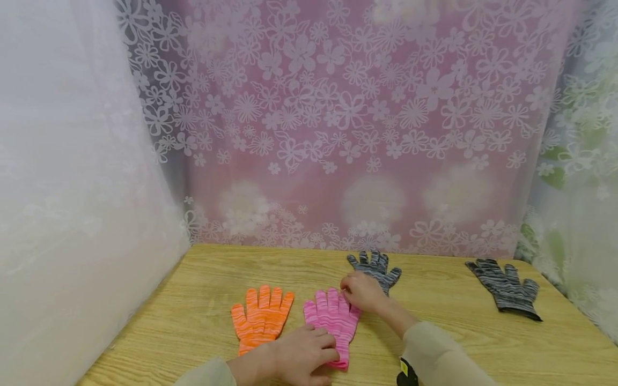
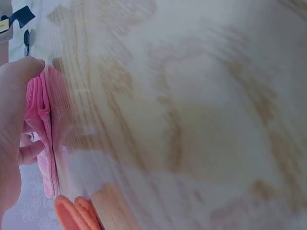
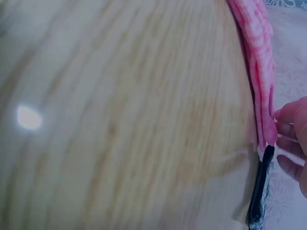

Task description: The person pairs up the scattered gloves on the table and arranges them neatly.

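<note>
A pink knit glove [image 1: 333,319] lies on the table with its fingers pointing away. Over its cuff and left edge is my left hand [image 1: 305,354], relaxed fingers resting on the knit; the left wrist view shows the thumb at the cuff end of the pink glove [image 2: 41,103]. My right hand [image 1: 364,292] is at the glove's far right fingertips, its fingers loosely bent. From the right wrist, a fingertip of that hand [image 3: 292,139] meets the end of the pink glove [image 3: 259,72]. Just left of it is an orange glove [image 1: 263,319], its cuff partly hidden by my left arm.
Behind my right hand lies a black-and-grey glove [image 1: 376,268], partly covered. Another black-and-grey glove [image 1: 509,289] rests at the table's right side. The wood-grain table [image 1: 193,300] is bordered at the back by a pink flowered curtain [image 1: 338,134] and by pale curtains at both sides.
</note>
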Tool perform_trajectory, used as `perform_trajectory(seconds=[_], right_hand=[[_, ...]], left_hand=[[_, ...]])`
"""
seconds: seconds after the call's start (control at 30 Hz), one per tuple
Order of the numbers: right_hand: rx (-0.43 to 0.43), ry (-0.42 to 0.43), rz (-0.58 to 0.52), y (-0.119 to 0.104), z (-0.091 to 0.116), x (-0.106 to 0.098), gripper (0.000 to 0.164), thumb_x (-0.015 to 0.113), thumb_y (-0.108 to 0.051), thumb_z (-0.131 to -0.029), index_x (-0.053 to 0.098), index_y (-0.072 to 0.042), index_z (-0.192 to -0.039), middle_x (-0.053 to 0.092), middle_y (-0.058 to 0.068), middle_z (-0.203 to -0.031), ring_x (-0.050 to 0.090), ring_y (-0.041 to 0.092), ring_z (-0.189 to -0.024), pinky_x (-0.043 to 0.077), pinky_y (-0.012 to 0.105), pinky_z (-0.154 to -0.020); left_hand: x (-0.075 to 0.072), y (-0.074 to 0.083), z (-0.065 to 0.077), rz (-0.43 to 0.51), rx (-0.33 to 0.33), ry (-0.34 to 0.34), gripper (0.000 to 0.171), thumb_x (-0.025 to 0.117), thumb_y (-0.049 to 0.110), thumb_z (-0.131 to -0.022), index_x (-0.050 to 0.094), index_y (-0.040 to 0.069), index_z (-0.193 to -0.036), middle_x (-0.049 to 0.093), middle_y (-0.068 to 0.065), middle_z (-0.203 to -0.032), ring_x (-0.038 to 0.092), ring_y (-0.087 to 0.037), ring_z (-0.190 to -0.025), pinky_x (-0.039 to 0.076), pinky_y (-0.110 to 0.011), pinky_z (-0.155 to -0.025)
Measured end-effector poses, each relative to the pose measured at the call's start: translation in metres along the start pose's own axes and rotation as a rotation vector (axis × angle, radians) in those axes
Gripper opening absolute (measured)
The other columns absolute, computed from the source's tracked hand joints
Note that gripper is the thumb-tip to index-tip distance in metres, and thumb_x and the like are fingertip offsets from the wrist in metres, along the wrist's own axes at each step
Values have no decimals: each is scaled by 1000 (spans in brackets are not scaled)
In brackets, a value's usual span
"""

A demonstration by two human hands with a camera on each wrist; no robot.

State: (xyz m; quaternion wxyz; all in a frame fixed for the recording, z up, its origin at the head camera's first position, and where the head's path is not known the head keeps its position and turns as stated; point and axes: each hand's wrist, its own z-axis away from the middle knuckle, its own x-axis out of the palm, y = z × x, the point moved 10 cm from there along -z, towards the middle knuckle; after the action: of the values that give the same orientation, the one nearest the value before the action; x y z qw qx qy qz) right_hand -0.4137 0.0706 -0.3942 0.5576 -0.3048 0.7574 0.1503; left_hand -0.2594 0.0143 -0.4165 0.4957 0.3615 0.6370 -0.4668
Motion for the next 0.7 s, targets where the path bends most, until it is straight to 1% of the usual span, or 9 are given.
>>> perform_trajectory(seconds=[0.07, 0.13, 0.23, 0.33, 0.43, 0.57, 0.7], right_hand=[[-67, 20, -3, -5, 1, -4, 4, 65, -9, -80, 68, -11, -80, 60, -3, -79, 57, 16, -78, 48, 31, -66], [-159, 27, 4, -12, 3, -8, 6, 65, -8, -79, 69, -12, -78, 61, -4, -80, 57, 15, -78, 48, 30, -68], [-293, 2, 23, -20, 6, -8, 7, 66, -9, -77, 71, -14, -75, 61, -5, -80, 57, 13, -79, 48, 30, -72], [-383, -26, 31, -26, 10, -5, 6, 68, -10, -76, 73, -14, -76, 63, -5, -82, 56, 13, -81, 47, 32, -77], [-413, -24, 31, -28, 11, -6, 7, 68, -9, -76, 73, -14, -78, 64, -5, -84, 57, 14, -84, 46, 34, -80], [-417, -4, 52, -28, 11, -7, 6, 68, -9, -74, 70, -15, -76, 63, -6, -81, 56, 13, -80, 46, 31, -75], [-396, -14, 68, -26, 10, -6, 7, 67, -9, -74, 69, -16, -74, 60, -8, -77, 52, 12, -75, 45, 29, -68]], left_hand=[[0, 0, 0, 2, 1, 2, 34, 46, 50, -92, 57, 26, -112, 49, 12, -103, 45, -2, -92, 31, -15, -69], [-1, 1, 0, -2, 3, 6, 33, 46, 51, -92, 57, 26, -111, 49, 12, -103, 45, -2, -92, 31, -15, -69], [-1, 1, 1, -14, 3, 12, 33, 46, 51, -92, 57, 26, -110, 49, 12, -102, 45, -2, -92, 31, -15, -69], [-1, 1, 1, -27, -1, 16, 33, 47, 51, -91, 57, 27, -109, 49, 12, -102, 45, -3, -93, 30, -16, -69], [-2, 0, 1, -35, -5, 24, 33, 48, 52, -91, 58, 26, -109, 49, 12, -103, 46, -3, -93, 31, -16, -69], [-2, 0, 1, -37, -4, 23, 33, 48, 51, -91, 57, 26, -110, 49, 11, -102, 46, -3, -93, 31, -16, -69], [-1, 1, 1, -20, -3, 9, 34, 47, 50, -91, 57, 26, -112, 49, 11, -103, 45, -4, -93, 31, -16, -70]])
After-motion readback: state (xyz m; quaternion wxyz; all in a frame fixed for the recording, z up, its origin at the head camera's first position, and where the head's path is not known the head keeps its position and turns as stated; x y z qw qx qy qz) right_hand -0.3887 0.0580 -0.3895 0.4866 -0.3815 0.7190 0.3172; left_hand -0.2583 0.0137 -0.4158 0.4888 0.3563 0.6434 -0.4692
